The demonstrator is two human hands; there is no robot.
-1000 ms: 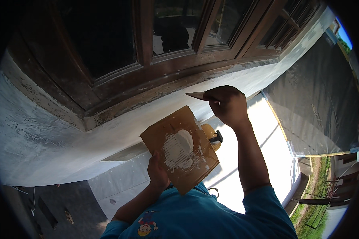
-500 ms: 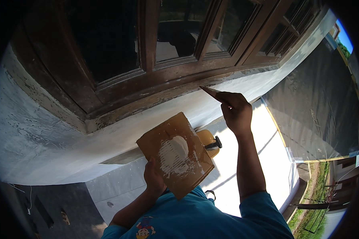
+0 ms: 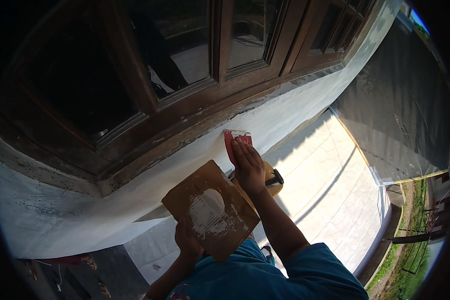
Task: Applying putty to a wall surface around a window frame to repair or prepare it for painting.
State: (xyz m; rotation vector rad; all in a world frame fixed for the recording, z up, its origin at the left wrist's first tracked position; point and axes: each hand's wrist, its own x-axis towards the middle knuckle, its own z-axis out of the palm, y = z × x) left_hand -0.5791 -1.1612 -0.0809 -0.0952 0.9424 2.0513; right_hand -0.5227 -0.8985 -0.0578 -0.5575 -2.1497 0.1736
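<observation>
The left hand (image 3: 187, 241) is gripping a piece of brown cardboard (image 3: 182, 192) by its lower left edge, thumb lying on top and the fingers beneath hidden from view. On the cardboard's upper face, just to the right of that hand, a patch of white putty (image 3: 208, 210) is spreading out, with ridged streaks and small crumbs around it. The right hand (image 3: 249, 167) is holding a red putty scraper (image 3: 229, 145), its fingers lying nearly straight and close together over the scraper's broad face; the thumb is not showing clearly. White smears are coating the scraper's far edge, which is pointing away from the fingertips toward the pale plastered wall (image 3: 280, 107); whether it is touching there I cannot tell. The two hands are staying apart, with part of the cardboard lying between them. Beyond both hands, a dark brown wooden window frame (image 3: 191, 111) is running above the wall, with a rough, flaking sill (image 3: 152, 161) along its foot. Just right of the right wrist, a black-handled tool (image 3: 276, 177) is lying by a yellowish object (image 3: 274, 190) partly covered by the arm. Farther right of that hand, sunlight is falling on a tiled floor (image 3: 330, 165), and a dark sheet (image 3: 395, 110) is hanging beyond it.
</observation>
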